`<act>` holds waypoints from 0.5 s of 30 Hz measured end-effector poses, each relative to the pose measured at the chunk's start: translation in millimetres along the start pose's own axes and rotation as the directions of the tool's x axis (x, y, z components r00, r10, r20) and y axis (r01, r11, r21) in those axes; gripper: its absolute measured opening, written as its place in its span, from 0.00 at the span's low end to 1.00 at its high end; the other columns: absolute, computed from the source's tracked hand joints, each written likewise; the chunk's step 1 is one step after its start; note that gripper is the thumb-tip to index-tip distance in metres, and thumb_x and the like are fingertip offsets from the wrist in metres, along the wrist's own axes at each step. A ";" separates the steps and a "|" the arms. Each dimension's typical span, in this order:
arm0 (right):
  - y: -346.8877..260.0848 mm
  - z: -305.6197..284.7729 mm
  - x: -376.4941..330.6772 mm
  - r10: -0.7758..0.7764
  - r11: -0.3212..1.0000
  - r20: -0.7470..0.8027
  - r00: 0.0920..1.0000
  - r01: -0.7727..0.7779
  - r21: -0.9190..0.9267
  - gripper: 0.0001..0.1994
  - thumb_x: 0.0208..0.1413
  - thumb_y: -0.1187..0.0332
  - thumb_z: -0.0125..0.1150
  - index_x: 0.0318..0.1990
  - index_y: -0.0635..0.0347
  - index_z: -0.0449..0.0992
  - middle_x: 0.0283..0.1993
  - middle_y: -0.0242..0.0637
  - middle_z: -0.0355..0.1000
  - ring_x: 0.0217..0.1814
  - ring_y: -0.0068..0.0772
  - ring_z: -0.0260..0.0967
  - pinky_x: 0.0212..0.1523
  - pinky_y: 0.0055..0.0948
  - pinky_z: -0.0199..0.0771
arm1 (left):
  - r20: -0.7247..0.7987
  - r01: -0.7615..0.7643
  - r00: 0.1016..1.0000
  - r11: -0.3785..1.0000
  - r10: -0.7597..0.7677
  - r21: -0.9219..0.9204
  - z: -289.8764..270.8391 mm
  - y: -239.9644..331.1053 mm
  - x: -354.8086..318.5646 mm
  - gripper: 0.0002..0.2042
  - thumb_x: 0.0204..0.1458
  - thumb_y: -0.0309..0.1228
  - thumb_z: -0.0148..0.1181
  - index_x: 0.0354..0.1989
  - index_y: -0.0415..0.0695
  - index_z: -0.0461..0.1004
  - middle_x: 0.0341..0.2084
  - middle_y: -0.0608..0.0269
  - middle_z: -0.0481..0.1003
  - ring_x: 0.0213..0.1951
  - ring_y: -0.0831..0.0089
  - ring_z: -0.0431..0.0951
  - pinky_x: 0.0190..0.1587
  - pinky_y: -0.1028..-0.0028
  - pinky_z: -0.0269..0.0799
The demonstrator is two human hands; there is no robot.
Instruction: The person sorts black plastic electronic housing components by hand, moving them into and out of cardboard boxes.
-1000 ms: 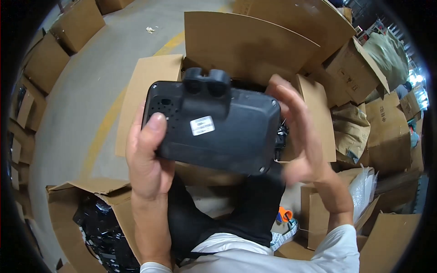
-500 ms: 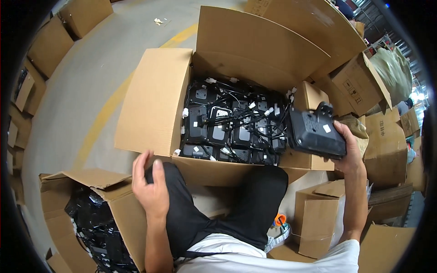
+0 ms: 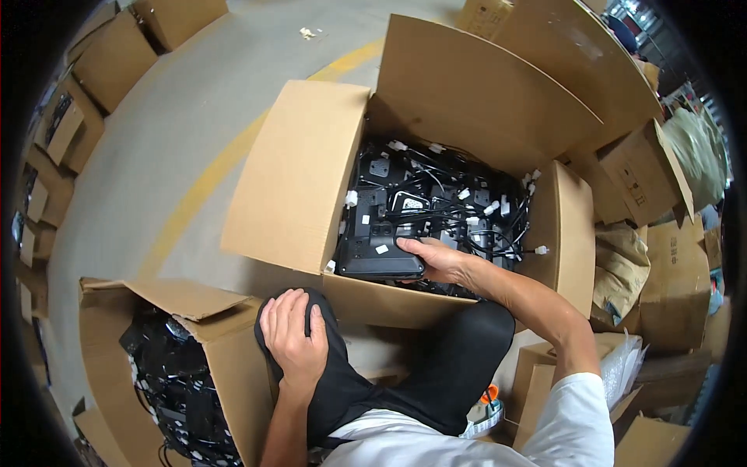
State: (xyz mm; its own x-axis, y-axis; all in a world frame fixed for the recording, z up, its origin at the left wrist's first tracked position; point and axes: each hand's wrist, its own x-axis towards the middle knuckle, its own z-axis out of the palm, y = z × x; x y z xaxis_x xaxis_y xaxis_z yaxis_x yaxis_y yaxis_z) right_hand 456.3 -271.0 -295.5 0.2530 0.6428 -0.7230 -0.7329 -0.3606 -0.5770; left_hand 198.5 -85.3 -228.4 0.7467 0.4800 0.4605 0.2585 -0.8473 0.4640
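Observation:
My right hand grips the right end of a black plastic device with a small white label on its back. It is held at the near left corner inside a large open cardboard box. Whether it rests on the units under it, I cannot tell. Several similar black devices lie in that box, with black cables and white connectors strewn over them. On my left knee lies my left hand, fingers stretched out, holding nothing.
At the lower left stands another open carton filled with black devices and cables. More cartons and a tan bag crowd the right side. Boxes line the far left. A yellow line curves along the floor.
My right hand has carried the black device from the box's right edge leftward to its near left corner. My left hand has come down onto my knee. The view has shifted slightly.

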 end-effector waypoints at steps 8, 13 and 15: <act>22.6 4.8 27.4 0.076 0.988 0.028 0.997 -0.072 -0.139 0.47 0.53 0.56 0.74 0.69 0.73 0.48 0.67 0.51 0.60 0.68 0.45 0.63 0.67 0.51 0.65 | -0.053 0.008 0.999 1.000 -0.008 0.009 -3.4 -1.4 2.4 0.10 0.49 0.23 0.64 0.40 0.36 0.78 0.41 0.53 0.79 0.48 0.56 0.78 0.58 0.55 0.68; 27.8 -3.4 25.8 0.110 0.959 -0.170 0.979 -0.149 -0.242 0.62 0.51 0.54 0.75 0.72 0.77 0.27 0.77 0.64 0.36 0.76 0.57 0.48 0.65 0.55 0.66 | -0.092 0.007 0.996 1.000 -0.008 -0.004 -14.2 -2.5 3.1 0.09 0.48 0.25 0.64 0.38 0.39 0.79 0.41 0.56 0.80 0.47 0.58 0.79 0.58 0.57 0.68; 22.8 -12.5 19.2 0.127 0.950 -0.186 0.974 -0.173 -0.261 0.39 0.60 0.60 0.67 0.67 0.75 0.52 0.58 0.55 0.69 0.56 0.47 0.72 0.53 0.55 0.75 | -0.094 -0.021 0.995 0.998 0.015 -0.058 -18.2 1.0 -2.6 0.09 0.52 0.28 0.61 0.39 0.38 0.78 0.44 0.53 0.77 0.53 0.57 0.75 0.59 0.56 0.66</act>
State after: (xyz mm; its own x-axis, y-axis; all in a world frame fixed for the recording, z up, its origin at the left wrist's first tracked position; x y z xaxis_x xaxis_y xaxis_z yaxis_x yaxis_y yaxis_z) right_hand 452.3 -275.3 -327.3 0.2713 0.4548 -0.8483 -0.5749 -0.6303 -0.5218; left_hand 185.7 -83.3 -215.4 0.6893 0.4864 0.5369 0.2068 -0.8424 0.4976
